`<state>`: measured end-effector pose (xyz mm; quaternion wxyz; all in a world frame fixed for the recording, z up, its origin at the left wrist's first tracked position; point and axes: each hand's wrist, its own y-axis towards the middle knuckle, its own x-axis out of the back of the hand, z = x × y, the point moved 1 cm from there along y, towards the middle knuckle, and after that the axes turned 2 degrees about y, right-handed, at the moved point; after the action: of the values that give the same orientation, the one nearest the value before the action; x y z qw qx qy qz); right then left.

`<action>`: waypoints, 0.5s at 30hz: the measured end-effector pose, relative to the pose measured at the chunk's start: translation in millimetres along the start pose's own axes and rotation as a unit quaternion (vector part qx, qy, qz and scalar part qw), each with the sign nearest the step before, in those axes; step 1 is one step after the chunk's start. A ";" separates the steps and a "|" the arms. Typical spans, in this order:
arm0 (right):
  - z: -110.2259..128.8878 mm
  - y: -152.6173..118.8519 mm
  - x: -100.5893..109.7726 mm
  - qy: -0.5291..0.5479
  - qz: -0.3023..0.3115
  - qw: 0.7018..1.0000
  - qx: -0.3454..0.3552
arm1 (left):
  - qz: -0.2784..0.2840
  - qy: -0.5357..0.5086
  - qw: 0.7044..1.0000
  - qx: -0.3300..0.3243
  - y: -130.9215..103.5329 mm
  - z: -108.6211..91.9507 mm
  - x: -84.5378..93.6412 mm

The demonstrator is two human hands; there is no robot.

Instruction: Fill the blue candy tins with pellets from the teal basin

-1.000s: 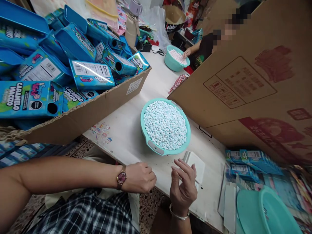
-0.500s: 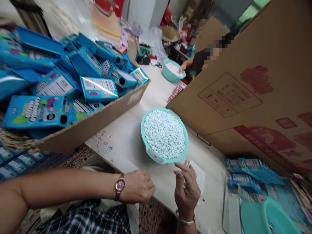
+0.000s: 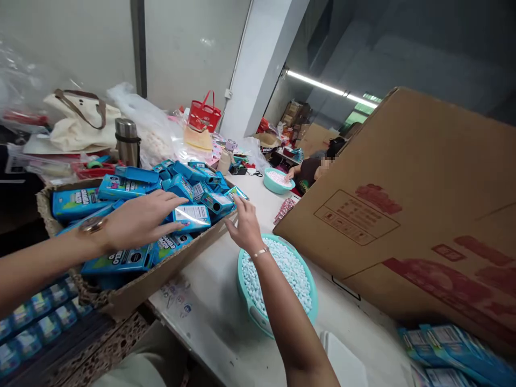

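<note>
My left hand reaches over an open cardboard carton full of blue printed boxes. Its fingers are stretched out beside a blue box with a white label; whether they touch it I cannot tell. At the carton's right corner, my right hand is raised with fingers extended, near another blue box. Neither hand grips anything. Under my right forearm stands a turquoise basin filled with pale blue and white pellets, partly hidden by the arm.
A tall cardboard box walls off the right side. Flat blue packets and a white lidded object lie at lower right. Further back, a person has a hand at another turquoise basin. A steel flask stands behind the carton.
Both hands have moved from the table's front edge up and forward to the carton of blue boxes. The view has tilted up, showing more of the wall and room.
</note>
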<state>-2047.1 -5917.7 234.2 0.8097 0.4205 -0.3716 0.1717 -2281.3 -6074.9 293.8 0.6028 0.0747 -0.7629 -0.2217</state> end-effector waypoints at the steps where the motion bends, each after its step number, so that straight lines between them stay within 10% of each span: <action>1: -2.3 17.8 -8.0 -0.006 0.029 1.000 -0.010 | 0.022 0.027 0.999 -0.009 11.7 9.7 -5.4; 6: -10.8 56.3 -43.9 -0.005 0.122 0.991 -0.045 | 0.031 0.082 0.994 -0.059 38.7 15.3 -46.5; 11: -9.2 39.4 -34.8 0.150 -0.057 0.984 -0.072 | 0.035 -0.123 0.992 0.017 51.4 13.7 -26.3; 15: -3.2 6.4 2.4 0.379 -0.193 0.895 -0.136 | 0.157 -0.508 0.826 0.184 54.9 16.0 19.1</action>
<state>-2047.8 -5911.5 238.3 0.9556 0.2727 0.0322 0.1065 -2293.2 -6029.3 331.4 0.1314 -0.0600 -0.9894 0.0137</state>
